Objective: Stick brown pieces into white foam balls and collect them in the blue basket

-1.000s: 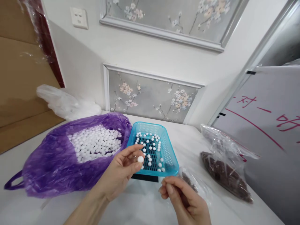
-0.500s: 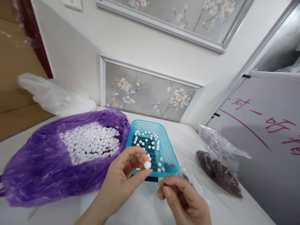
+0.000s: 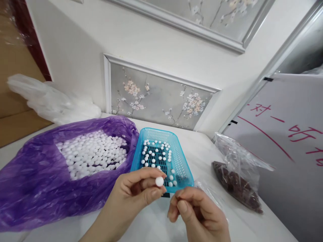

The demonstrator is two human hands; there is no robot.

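Between the thumb and fingers of my left hand [image 3: 136,195] is a small white ball [image 3: 159,181], held up over the front of a blue plastic basket [image 3: 185,161]. My right hand [image 3: 199,213] is close by on the right, its thumb and fingertips pinched together. A tiny dark brownish bit seems to show at those fingertips, too small to name. Inside the basket, many white balls [image 3: 153,160] lie scattered on the slotted bottom, partly hidden by my left hand. An open purple plastic bag [image 3: 37,174] full of similar white balls [image 3: 93,151] lies left of the basket.
On the right of the white table [image 3: 194,144] sits a clear bag [image 3: 237,181] of dark brown pieces. Another clear plastic bag [image 3: 209,193] lies partly behind my right hand. White plastic bags [image 3: 55,104] are bunched against the wall; a whiteboard [image 3: 285,168] with red writing leans at right.
My left hand has closed its fingers further around the white ball and turned slightly. My right hand stays pinched in nearly the same place. The camera view has shifted a little.
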